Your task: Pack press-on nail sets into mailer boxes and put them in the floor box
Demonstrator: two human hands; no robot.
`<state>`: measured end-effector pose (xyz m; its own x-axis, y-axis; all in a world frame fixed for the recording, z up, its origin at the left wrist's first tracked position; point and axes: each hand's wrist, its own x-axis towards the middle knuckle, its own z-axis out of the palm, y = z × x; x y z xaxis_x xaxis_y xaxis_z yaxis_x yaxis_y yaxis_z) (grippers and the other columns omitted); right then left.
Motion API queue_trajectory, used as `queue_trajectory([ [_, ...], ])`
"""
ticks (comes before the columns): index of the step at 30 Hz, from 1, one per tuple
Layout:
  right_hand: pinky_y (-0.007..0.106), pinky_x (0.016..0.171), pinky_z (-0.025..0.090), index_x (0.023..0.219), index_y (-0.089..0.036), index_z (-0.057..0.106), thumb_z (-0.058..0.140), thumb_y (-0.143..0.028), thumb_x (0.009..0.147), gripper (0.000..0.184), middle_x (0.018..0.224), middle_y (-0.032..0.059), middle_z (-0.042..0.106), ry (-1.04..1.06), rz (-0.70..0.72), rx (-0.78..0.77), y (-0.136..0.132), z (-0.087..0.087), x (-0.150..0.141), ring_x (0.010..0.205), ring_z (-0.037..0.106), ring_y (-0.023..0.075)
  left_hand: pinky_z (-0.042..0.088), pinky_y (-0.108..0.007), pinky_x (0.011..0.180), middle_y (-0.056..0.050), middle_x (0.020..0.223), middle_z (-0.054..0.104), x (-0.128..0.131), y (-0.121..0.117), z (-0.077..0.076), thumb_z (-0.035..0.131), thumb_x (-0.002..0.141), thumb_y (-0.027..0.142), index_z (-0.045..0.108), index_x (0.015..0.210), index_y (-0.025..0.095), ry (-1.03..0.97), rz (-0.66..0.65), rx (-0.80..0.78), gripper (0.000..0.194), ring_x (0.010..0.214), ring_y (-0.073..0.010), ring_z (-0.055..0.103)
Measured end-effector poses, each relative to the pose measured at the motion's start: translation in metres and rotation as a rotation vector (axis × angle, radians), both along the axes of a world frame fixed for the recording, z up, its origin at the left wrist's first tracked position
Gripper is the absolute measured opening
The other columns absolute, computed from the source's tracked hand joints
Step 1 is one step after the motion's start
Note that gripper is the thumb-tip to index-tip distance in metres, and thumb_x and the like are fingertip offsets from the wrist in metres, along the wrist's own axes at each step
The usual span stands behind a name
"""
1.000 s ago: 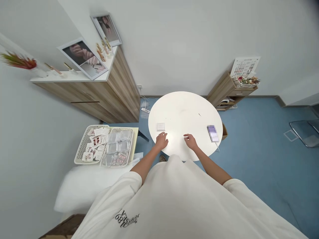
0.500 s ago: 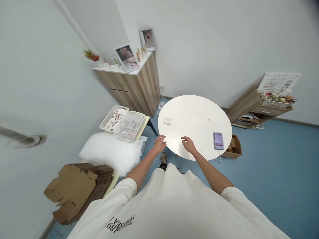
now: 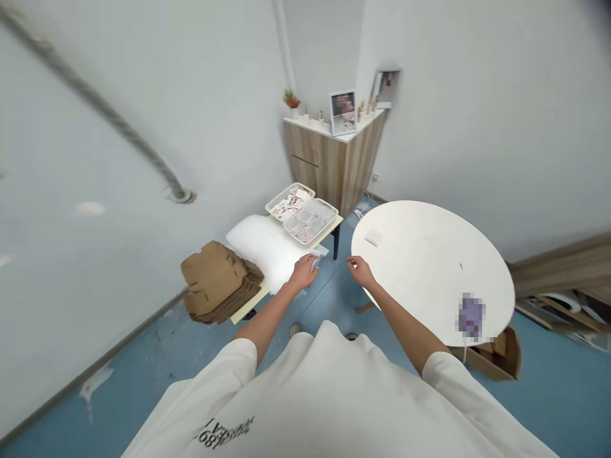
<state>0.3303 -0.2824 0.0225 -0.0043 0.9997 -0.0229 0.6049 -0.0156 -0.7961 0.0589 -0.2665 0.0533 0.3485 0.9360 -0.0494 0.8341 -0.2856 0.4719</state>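
My left hand (image 3: 304, 271) hovers with loosely curled fingers and nothing in it, in front of the stack of white foam sheets (image 3: 260, 245) in my view. Whether it touches them I cannot tell. Near the left edge of the round white table (image 3: 424, 261), my right hand (image 3: 361, 272) is held out, empty, with its fingers bent and apart. A small white packet (image 3: 373, 238) lies on that table, beyond my right hand. Past my left hand, two white baskets (image 3: 333, 219) hold cards and clear plastic packs on the narrow side table.
Flattened brown cardboard boxes (image 3: 212, 280) are piled at the left end of the side table. A wooden cabinet (image 3: 329, 165) with picture frames stands in the corner. A blurred purple device (image 3: 471, 316) with a cable lies on the round table; an open carton (image 3: 503, 356) sits below.
My view has swung left, so the round table, side table and cabinet now appear further right. Both hands stay raised and empty; my body has turned toward the side table.
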Motion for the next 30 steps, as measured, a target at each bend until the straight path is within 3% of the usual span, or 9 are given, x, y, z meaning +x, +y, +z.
queue_trajectory([
  [3,0.038,0.093,0.053,0.109,-0.023,0.071,0.052,-0.023,0.089,0.028,0.117,0.0082,0.068,-0.032,0.103,0.046,0.02,-0.001,-0.055,0.1,0.067,0.0218,0.041,-0.05,0.114,-0.012,0.147,0.054,-0.055,-0.011,-0.002,0.052,0.096,0.025,0.056,0.138,0.021,-0.013,0.081,0.012,0.043,0.138,-0.0307,0.048],
  [7,0.038,0.091,0.053,0.109,-0.022,0.07,0.051,-0.022,0.089,0.028,0.115,0.0089,0.068,-0.019,0.24,0.071,0.036,-0.005,-0.152,0.098,0.067,0.0216,0.041,-0.05,0.114,-0.013,0.147,0.052,-0.134,-0.028,-0.009,0.051,0.097,0.025,0.054,0.139,0.019,-0.04,0.177,0.037,0.043,0.139,-0.0306,0.047],
  [13,0.035,0.093,0.052,0.112,-0.022,0.069,0.053,-0.019,0.091,0.027,0.117,0.0083,0.067,-0.019,0.518,0.128,0.034,-0.002,-0.313,0.098,0.066,0.0196,0.043,-0.046,0.112,-0.011,0.147,0.051,-0.257,-0.054,-0.024,0.051,0.097,0.026,0.052,0.14,0.023,-0.053,0.353,0.096,0.043,0.136,-0.0272,0.05],
  [17,0.037,0.1,0.045,0.116,-0.023,0.068,0.055,-0.019,0.093,0.027,0.123,0.0079,0.067,-0.191,0.732,0.248,0.029,0.0,-0.388,0.114,0.06,0.0235,0.043,-0.045,0.111,-0.012,0.144,0.054,-0.323,-0.074,-0.037,0.051,0.099,0.033,0.053,0.14,0.023,0.017,0.435,0.036,0.042,0.134,-0.0283,0.053],
  [23,0.045,0.109,0.032,0.12,-0.022,0.067,0.059,-0.029,0.094,0.028,0.13,0.01,0.066,-0.499,0.973,0.268,0.026,-0.007,-0.445,0.123,0.055,0.0276,0.038,-0.047,0.113,-0.014,0.149,0.051,-0.37,-0.097,-0.053,0.057,0.096,0.049,0.054,0.14,0.023,0.127,0.451,-0.134,0.052,0.136,-0.0333,0.05],
  [30,0.044,0.107,0.031,0.115,-0.023,0.069,0.057,-0.034,0.095,0.026,0.128,0.0098,0.068,-0.676,1.021,0.148,0.029,-0.022,-0.456,0.123,0.055,0.0286,0.032,-0.05,0.116,-0.014,0.142,0.057,-0.384,-0.108,-0.06,0.052,0.095,0.055,0.059,0.135,0.022,0.157,0.463,-0.21,0.052,0.136,-0.0347,0.05],
])
